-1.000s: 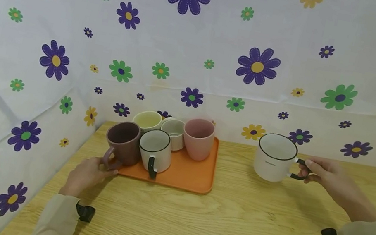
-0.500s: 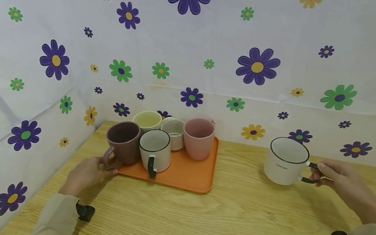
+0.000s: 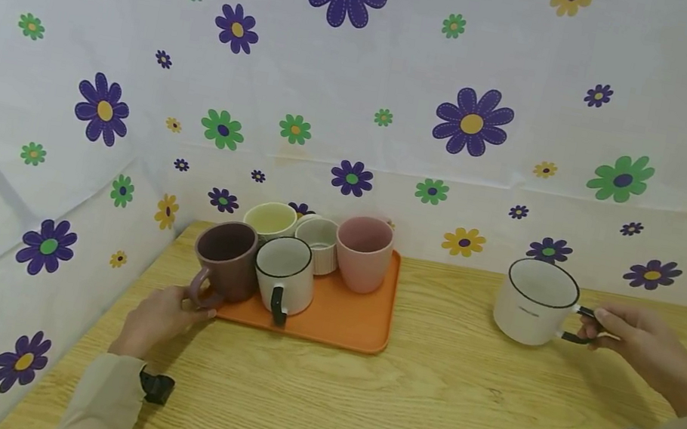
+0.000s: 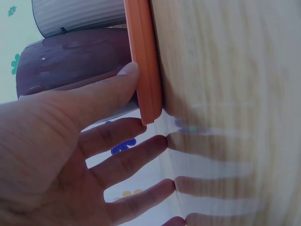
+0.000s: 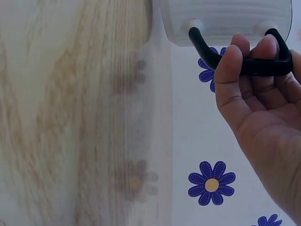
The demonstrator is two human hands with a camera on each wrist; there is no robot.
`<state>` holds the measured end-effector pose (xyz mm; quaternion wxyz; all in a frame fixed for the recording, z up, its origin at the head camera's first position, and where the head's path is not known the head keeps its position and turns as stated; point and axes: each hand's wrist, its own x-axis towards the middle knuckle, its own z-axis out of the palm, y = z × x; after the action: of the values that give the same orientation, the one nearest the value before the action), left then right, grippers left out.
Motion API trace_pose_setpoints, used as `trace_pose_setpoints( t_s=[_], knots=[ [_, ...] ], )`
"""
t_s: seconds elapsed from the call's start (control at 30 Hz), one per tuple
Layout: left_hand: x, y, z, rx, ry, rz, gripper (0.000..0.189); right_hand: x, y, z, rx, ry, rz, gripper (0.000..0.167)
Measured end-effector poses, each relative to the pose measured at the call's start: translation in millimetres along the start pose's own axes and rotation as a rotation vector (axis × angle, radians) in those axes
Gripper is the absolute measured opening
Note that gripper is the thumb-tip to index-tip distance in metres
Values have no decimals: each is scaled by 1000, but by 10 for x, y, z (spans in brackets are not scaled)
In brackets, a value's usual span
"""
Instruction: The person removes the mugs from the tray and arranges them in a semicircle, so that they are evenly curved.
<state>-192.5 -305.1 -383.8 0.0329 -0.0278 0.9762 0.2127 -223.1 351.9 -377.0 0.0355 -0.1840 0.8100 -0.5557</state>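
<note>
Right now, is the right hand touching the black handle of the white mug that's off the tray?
Touching. The right wrist view shows it: the right hand is curled round the black handle.

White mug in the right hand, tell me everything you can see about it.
The white mug looks enamelled, with a black rim, a white inside and a small dark mark too small to read. Its angular black handle joins the body through white ends. It is upright, right of the orange tray and apart from it. The right hand grips the handle. Whether its base touches the table is hard to tell.
</note>
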Motion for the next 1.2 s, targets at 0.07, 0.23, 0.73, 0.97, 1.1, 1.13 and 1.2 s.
trace_pose_setpoints(
  t_s=[0.07,0.23,0.73,0.97,1.1,1.13,1.2],
  knots=[
    [-1,3,1,0,-1,-3,39,-6,21,-9,7,-7,7,33],
    [-2,4,8,0,-4,-4,40,-31,82,-18,55,-28,14,34],
    [6,-19,9,-1,-1,-4,40,-9,149,-108,73,-91,36,36],
    [18,-6,11,-5,-6,-20,41,-34,-53,-147,-106,120,214,17],
    [29,-15,13,5,-14,-19,41,-28,-175,-110,-121,215,215,12],
    [32,-17,14,7,-15,-19,41,-22,-203,-99,-123,229,202,14],
    [39,-20,16,8,-19,-20,42,-7,-259,-79,-115,248,185,16]
  ],
)
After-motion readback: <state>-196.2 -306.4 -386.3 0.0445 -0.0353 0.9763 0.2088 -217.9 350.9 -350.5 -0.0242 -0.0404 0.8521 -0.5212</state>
